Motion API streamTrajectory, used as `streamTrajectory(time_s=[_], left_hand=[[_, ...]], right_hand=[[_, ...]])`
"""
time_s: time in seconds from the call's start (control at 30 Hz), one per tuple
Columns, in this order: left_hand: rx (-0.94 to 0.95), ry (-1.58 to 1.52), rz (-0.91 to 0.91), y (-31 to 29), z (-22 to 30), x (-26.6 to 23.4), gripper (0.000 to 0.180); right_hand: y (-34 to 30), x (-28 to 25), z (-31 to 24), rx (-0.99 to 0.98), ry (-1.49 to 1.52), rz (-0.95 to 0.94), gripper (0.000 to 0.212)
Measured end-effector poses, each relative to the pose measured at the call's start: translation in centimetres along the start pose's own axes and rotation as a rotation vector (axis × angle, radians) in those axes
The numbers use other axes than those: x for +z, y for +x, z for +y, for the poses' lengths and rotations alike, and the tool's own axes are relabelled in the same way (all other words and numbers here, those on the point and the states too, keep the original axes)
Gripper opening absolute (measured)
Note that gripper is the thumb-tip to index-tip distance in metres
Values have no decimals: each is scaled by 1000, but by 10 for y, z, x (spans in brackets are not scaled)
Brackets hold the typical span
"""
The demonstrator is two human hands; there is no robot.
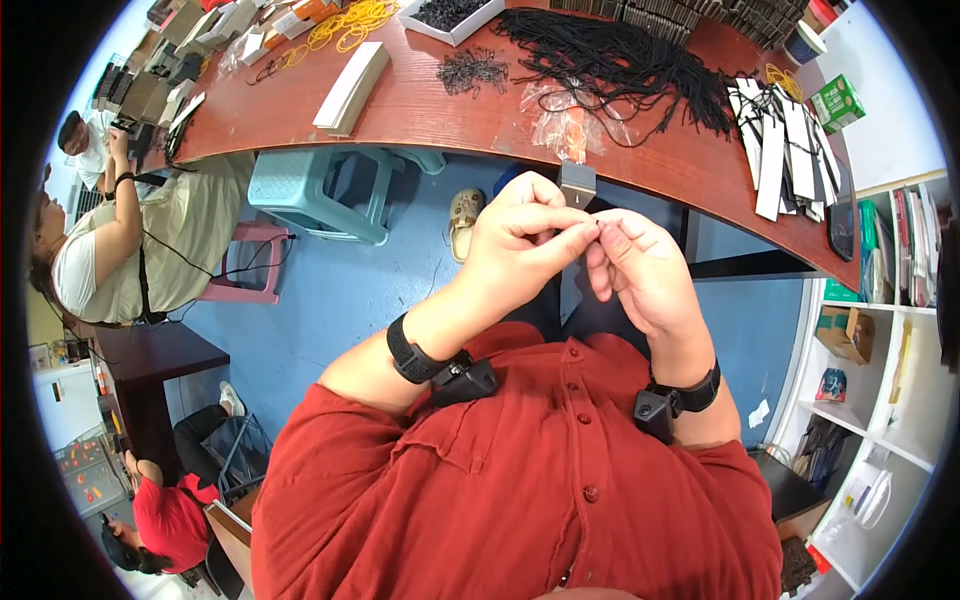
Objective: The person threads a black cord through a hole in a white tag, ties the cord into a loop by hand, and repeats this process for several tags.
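My left hand [530, 240] and my right hand [645, 270] meet in front of the table's near edge, fingertips touching. Both are closed in a pinch at one spot. A tiny dark bit shows between the fingertips, too small to name. Just beyond my left fingers, a small grey block [578, 181] is at the table edge. Behind it lies a crumpled clear plastic bag [575, 128]. Farther back are a large heap of black cords [640, 70] and a loose pile of small black pieces [472, 72].
On the red-brown table [420, 120] are a long stack of white strips [352, 90], a white tray [474, 27] of black bits and white tags [790, 150] with black cords. Blue-green stools [300, 185] stand left; a person [125, 230] sits beyond. Shelves [880, 400] stand right.
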State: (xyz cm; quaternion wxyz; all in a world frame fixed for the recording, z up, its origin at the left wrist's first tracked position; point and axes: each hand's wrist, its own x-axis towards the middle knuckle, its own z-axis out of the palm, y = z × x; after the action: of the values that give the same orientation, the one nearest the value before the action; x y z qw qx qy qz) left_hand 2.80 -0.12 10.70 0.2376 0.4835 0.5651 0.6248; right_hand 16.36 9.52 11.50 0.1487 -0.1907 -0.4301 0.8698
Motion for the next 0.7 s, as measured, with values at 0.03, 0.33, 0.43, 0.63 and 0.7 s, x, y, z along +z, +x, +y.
streamTrajectory(time_s=[0.03, 0.33, 0.43, 0.63, 0.7], left_hand=[[-43, -4, 13, -1, 2, 0, 10], [139, 1032, 231, 81, -25, -83, 15], [115, 1084, 181, 90, -35, -88, 15], [236, 1075, 182, 93, -21, -81, 12], [51, 684, 123, 66, -7, -56, 10]], right_hand=[[0, 1, 1, -40, -54, 10, 19], [-7, -1, 2, -107, -276, 155, 10], [-4, 0, 2, -170, -298, 124, 7], [-4, 3, 0, -250, -314, 157, 7], [-5, 2, 2, -284, -315, 189, 5]])
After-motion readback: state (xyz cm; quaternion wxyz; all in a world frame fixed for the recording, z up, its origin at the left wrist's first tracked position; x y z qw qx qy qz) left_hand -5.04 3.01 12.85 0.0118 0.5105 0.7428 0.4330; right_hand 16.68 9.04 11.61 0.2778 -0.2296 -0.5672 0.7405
